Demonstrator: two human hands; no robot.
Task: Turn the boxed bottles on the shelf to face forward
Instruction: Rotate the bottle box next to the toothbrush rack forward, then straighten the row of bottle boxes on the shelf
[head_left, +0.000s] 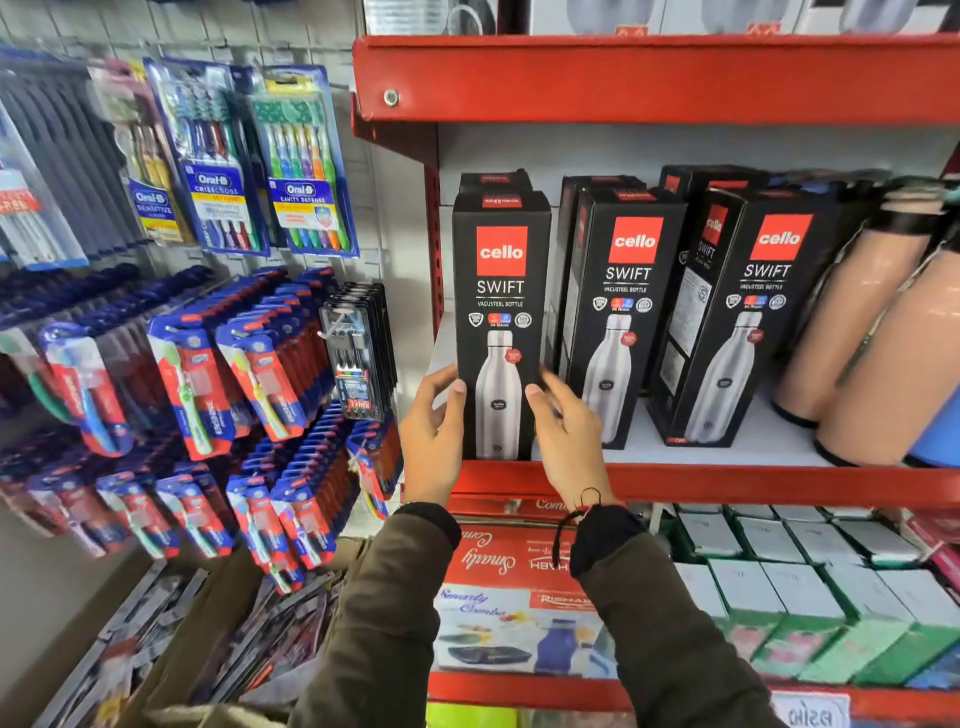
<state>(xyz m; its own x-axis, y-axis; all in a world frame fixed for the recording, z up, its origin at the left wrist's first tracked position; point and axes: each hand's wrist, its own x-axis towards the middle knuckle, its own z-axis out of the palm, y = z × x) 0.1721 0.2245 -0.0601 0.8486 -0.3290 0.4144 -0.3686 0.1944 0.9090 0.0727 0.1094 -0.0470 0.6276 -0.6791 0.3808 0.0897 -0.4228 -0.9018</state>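
With our left hand (434, 431) and right hand (563, 434) lightly clasping the leftmost box (500, 322), we should square it flush with the shelf (727, 480) edge.

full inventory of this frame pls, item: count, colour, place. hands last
front boxed bottles: three, black with red logo, front row on white shelf; leftmost squared forward, other two angled
back boxes: at least three, black, behind the front row
flasks: two, peach, right end of the shelf, tilted
shelf edge: red
toothbrush packs: many, blue cards, hanging at upper left
toothbrush packs, lower: many, red and blue, hanging at left
pen packs: several, black, hanging beside the shelf upright
combo box: one, red and white, lower shelf
small boxes: many, white and green, lower shelf right
left hand: on leftmost box's left edge
right hand: on its right edge
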